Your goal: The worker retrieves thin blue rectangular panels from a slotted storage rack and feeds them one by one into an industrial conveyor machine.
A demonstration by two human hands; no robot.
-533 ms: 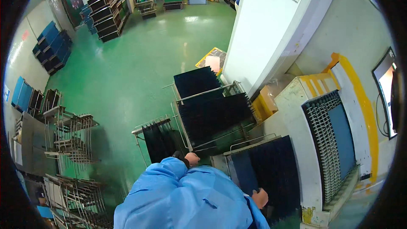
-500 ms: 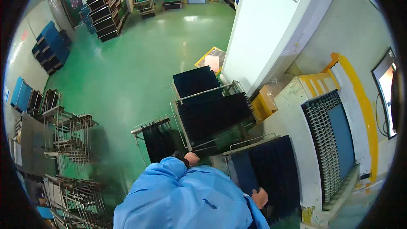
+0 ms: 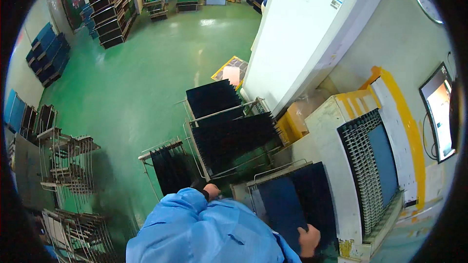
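Observation:
At the lower right, my right hand (image 3: 308, 240) pinches the edge of a dark blue flat panel (image 3: 282, 208). The panel lies among darker upright panels (image 3: 316, 199) in a metal-framed rack (image 3: 280, 171). My left hand (image 3: 212, 191) is curled beside the lower end of another wire rack, its fingers partly hidden, and what they hold does not show clearly. Near that hand, a small rack holds dark sheets (image 3: 170, 168). Just beyond stands a larger rack of dark, closely packed panels (image 3: 236, 139). Blue sleeves (image 3: 195, 219) cover both my arms.
On the right is a conveyor-like machine (image 3: 365, 165) with a blue panel on it, beside a screen (image 3: 438, 112). A white cabinet (image 3: 292, 34) stands ahead. Empty wire racks (image 3: 70, 160) line the left side; stacked racks (image 3: 109, 9) stand farther back on the green floor.
The view has turned slightly right. My right hand has moved up and right, and more of the blue panel's face shows. My left hand stays by the rack.

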